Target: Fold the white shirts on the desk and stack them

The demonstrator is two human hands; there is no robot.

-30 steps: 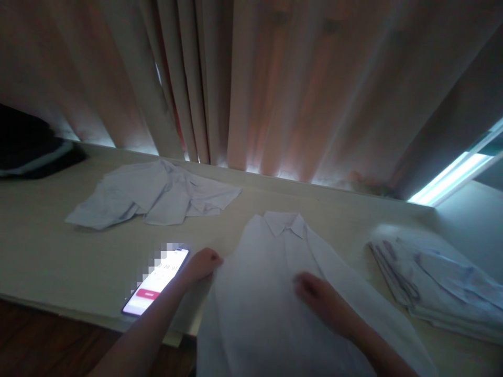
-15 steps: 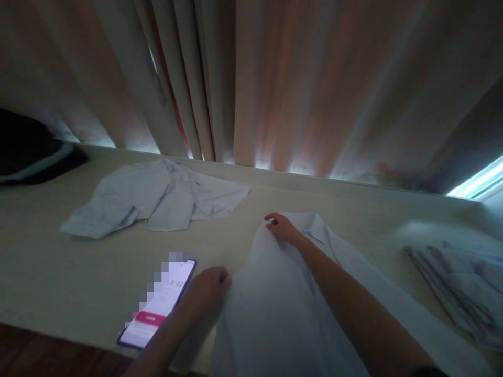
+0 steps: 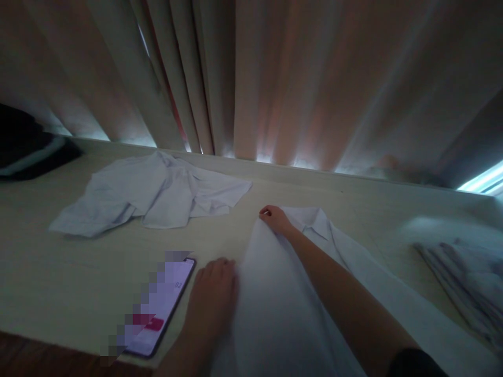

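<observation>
The white shirt (image 3: 283, 293) lies flat on the table (image 3: 47, 272). The right hand (image 3: 275, 219) pinches its shoulder at 12 o'clock; the left hand (image 3: 214, 285), open, presses its edge at 9 o'clock, beside a phone (image 3: 159, 309).

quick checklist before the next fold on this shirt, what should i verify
1. Right hand on the shirt by the collar: ok, fingers pinch the fabric edge there.
2. Left hand on the shirt's left edge: ok, it lies flat against the fabric.
3. Shirt lying smooth on the table: cannot tell, the near part is blurred and runs out of view.
4. Phone apart from the shirt: ok, but it sits right beside the left hand.
5. Loose shirt out of the way: ok, it lies apart at the far left.
6. Folded pile apart: ok, at the right.
</observation>
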